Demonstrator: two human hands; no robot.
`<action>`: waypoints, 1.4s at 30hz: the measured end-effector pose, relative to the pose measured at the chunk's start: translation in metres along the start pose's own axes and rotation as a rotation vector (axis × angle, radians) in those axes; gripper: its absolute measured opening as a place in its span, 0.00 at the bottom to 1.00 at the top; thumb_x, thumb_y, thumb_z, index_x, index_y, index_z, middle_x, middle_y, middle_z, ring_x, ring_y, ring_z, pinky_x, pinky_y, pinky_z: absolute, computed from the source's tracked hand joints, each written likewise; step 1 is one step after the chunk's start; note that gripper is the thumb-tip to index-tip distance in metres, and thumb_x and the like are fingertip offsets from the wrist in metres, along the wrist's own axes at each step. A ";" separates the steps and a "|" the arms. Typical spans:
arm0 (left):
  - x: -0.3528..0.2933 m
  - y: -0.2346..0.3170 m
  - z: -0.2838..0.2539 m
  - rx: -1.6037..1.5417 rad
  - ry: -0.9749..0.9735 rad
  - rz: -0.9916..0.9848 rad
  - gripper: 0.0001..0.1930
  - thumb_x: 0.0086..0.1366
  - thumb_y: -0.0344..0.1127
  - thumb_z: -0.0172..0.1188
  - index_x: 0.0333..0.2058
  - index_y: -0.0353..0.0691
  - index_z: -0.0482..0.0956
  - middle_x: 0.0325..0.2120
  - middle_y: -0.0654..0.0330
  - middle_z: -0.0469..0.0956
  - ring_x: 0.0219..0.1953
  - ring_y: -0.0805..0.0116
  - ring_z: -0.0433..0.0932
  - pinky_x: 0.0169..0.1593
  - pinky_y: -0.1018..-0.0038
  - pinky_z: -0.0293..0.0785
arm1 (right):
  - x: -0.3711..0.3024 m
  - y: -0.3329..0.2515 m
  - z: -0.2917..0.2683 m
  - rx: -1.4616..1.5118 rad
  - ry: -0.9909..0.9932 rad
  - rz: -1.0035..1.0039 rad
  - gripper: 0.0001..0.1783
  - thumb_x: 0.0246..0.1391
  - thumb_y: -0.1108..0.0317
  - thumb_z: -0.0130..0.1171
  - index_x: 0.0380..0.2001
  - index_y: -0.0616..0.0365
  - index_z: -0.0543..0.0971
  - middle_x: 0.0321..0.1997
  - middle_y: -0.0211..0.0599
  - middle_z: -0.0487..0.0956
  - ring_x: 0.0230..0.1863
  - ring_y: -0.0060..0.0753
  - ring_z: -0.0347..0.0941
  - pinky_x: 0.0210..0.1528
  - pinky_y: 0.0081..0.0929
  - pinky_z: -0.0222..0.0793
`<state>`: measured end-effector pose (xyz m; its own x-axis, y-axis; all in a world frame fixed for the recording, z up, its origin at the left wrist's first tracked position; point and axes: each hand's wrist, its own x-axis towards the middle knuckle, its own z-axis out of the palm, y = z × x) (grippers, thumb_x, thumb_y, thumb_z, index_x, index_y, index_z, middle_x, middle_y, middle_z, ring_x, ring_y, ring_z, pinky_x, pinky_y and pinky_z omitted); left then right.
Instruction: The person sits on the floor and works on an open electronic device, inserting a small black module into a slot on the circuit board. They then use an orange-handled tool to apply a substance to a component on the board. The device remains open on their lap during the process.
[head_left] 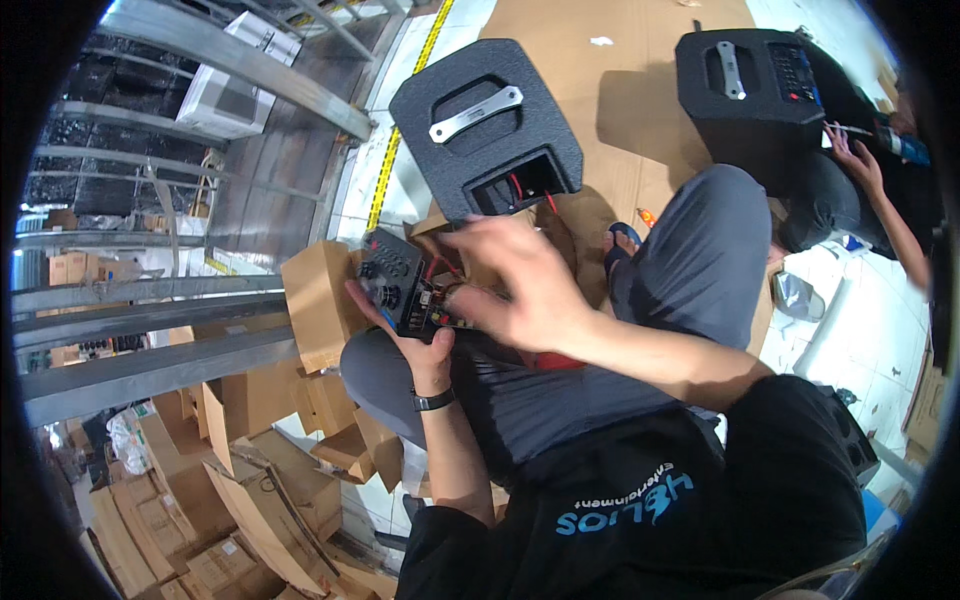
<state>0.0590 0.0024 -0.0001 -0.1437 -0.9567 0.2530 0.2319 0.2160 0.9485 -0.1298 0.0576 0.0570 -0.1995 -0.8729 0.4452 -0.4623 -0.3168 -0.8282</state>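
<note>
My left hand point(428, 358) grips a black control panel point(385, 268) from below, tilted above my left knee. Knobs cover its outer face, and a circuit board with small connectors shows along its inner side. My right hand point(525, 280) is over the board and its red and black wires; motion smears the fingers, so what they hold is unclear. Just beyond my hands stands a black speaker cabinet point(430, 100) with a silver carry handle point(478, 114) on top. Red wires point(516, 186) show in its rectangular opening.
At the right, another person's hand point(858, 165) is beside a power screwdriver point(905, 147) and a second black speaker point(715, 85). Cardboard sheeting point(610, 60) covers the floor ahead. Metal rails point(160, 375) run along the left, above several cardboard boxes point(215, 565). An open carton point(318, 305) adjoins my left knee.
</note>
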 end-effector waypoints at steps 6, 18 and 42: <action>-0.010 0.011 -0.019 -0.309 -0.030 -0.385 0.55 0.51 0.68 0.68 0.69 0.40 0.60 0.63 0.47 0.70 0.60 0.48 0.75 0.61 0.47 0.75 | -0.043 0.171 0.037 -0.486 -0.061 0.623 0.13 0.61 0.67 0.55 0.45 0.60 0.81 0.44 0.54 0.81 0.48 0.57 0.79 0.53 0.48 0.75; -0.012 -0.007 -0.007 -0.443 0.020 -0.572 0.51 0.54 0.69 0.66 0.67 0.40 0.62 0.55 0.52 0.75 0.49 0.59 0.80 0.52 0.58 0.81 | -0.062 0.336 0.063 -0.182 -0.373 0.508 0.27 0.45 0.76 0.60 0.53 0.54 0.81 0.52 0.50 0.82 0.55 0.54 0.78 0.60 0.42 0.73; -0.044 -0.061 0.086 0.033 0.448 -0.855 0.61 0.51 0.45 0.82 0.72 0.31 0.47 0.60 0.49 0.66 0.59 0.61 0.69 0.64 0.68 0.66 | 0.079 0.194 -0.023 0.584 -0.690 1.034 0.17 0.58 0.75 0.68 0.50 0.67 0.81 0.46 0.42 0.84 0.47 0.33 0.84 0.50 0.26 0.82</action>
<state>-0.0311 0.0478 -0.0524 0.1305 -0.7772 -0.6156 0.1911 -0.5896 0.7848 -0.2545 -0.0639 -0.0606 0.3178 -0.7558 -0.5725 0.0946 0.6261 -0.7740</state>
